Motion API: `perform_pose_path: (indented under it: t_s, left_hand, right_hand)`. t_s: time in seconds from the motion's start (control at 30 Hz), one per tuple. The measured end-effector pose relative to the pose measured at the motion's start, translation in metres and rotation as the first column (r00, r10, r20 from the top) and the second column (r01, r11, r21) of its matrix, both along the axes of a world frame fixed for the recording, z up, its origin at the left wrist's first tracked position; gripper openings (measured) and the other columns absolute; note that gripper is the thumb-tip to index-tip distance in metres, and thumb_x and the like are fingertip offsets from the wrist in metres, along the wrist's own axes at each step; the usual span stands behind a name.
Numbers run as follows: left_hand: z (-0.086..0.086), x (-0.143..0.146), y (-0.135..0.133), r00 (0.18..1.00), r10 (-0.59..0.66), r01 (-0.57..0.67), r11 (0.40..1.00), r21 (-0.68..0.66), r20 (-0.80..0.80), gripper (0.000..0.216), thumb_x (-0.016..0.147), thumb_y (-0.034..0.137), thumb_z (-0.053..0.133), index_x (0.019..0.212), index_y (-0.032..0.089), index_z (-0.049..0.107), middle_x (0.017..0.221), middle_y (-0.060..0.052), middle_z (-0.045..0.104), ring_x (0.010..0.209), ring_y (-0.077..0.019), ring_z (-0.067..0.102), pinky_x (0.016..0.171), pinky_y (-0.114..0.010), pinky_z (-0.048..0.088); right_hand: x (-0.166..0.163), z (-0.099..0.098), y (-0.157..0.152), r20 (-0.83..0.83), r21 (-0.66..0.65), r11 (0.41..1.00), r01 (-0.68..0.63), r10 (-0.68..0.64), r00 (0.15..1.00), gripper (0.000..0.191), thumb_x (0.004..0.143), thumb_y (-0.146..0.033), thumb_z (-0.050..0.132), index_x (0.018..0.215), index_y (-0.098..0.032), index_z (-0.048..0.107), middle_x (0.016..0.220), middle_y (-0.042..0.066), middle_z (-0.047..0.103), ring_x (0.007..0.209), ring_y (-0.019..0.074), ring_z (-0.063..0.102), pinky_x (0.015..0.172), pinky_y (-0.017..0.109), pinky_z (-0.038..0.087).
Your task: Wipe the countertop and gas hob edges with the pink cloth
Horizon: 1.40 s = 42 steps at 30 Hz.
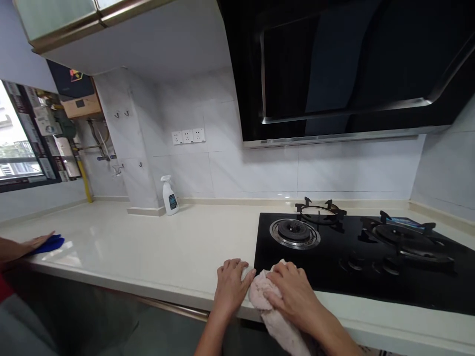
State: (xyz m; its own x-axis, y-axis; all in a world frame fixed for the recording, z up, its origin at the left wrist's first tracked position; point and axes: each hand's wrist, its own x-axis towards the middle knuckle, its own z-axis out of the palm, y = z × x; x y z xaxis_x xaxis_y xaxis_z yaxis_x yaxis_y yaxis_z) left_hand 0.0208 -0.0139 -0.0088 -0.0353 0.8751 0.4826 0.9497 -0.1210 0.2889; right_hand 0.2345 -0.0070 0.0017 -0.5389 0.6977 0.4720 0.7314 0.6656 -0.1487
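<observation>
A kitchen worktop seen from above, over the person's own two hands. The right hand [293, 296] lies over a bunched pale pink cloth [259, 295], fingers bent and closed round the wad, pressing it down. The left hand [232, 287] sits just beside it with fingers half curled, tips against the cloth's edge; whether it pinches the fabric or only steadies it cannot be told.

The cloth rests on the cream countertop [166, 247] at the front left corner of the black glass hob [371, 277], its tail hanging over the counter's front edge. This looks like wiping just where counter meets hob. Any pass further onto the glass would call for a flat, spread cloth and a path round the bare burner [295, 232] near the corner.

At the far left, another person's hand [37, 242] rests on a blue cloth [52, 244] — well apart. A white spray bottle [169, 195] stands upright by the back wall.
</observation>
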Motion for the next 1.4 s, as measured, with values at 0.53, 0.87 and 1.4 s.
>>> perform_pose_path:
  t_s: [0.53,0.87,1.4]
  left_hand:
    - [-0.002,-0.001,-0.002,0.999,0.024,-0.024,1.000,0.005,-0.044,0.023,0.100,0.031,0.050,0.106,0.026,0.072,0.119,-0.005,0.070,0.116,-0.0248,0.059,0.098,-0.040,0.042]
    - [-0.004,0.003,-0.001,0.999,0.007,-0.006,0.999,0.032,-0.046,0.029,0.102,0.035,0.046,0.110,0.024,0.071,0.120,-0.009,0.068,0.115,-0.0267,0.057,0.097,-0.043,0.040]
    - [0.008,0.001,0.001,0.999,0.040,-0.042,0.996,-0.080,-0.030,0.027,0.101,0.035,0.049,0.110,0.027,0.074,0.128,-0.006,0.068,0.123,-0.0255,0.055,0.101,-0.042,0.039]
  right_hand:
    - [0.099,0.011,0.064,0.082,0.086,0.851,0.518,-0.524,0.848,0.035,0.104,-0.032,0.038,0.101,-0.015,0.068,0.104,0.016,0.065,0.102,0.0331,0.056,0.080,0.044,0.036]
    - [0.076,0.001,0.065,0.082,-0.071,0.823,0.564,-0.558,0.826,0.039,0.100,-0.053,0.044,0.110,-0.022,0.066,0.111,0.012,0.064,0.106,0.0320,0.057,0.078,0.039,0.042]
    - [-0.005,0.023,0.101,0.038,-0.104,0.880,0.464,-0.463,0.886,0.046,0.098,-0.060,0.047,0.121,-0.025,0.067,0.120,0.014,0.064,0.114,0.0345,0.054,0.090,0.046,0.037]
